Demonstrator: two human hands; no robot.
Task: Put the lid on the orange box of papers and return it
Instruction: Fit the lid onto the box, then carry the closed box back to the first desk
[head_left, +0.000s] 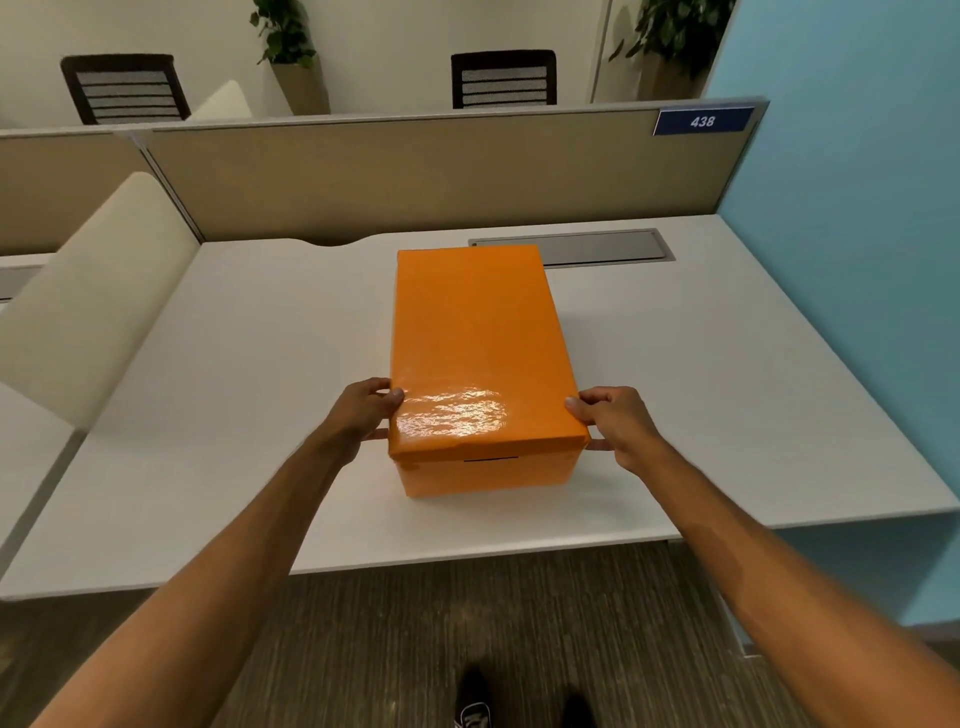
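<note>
lid (475, 332) already seated on orange box (485, 475), box on surface (234, 415). i see left hand (363, 415), right hand (615, 426) grip lid's near corners; papers hidden. return probably left.

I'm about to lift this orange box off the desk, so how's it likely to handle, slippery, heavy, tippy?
The orange box has a glossy, reflective wrap, so it may be slick. It reportedly holds papers, so it is likely heavy for its size. The lid looks merely set on; the left hand and right hand pinch its edges, so lifting there might pull it off. Broad and low, it probably won't tip.
</note>
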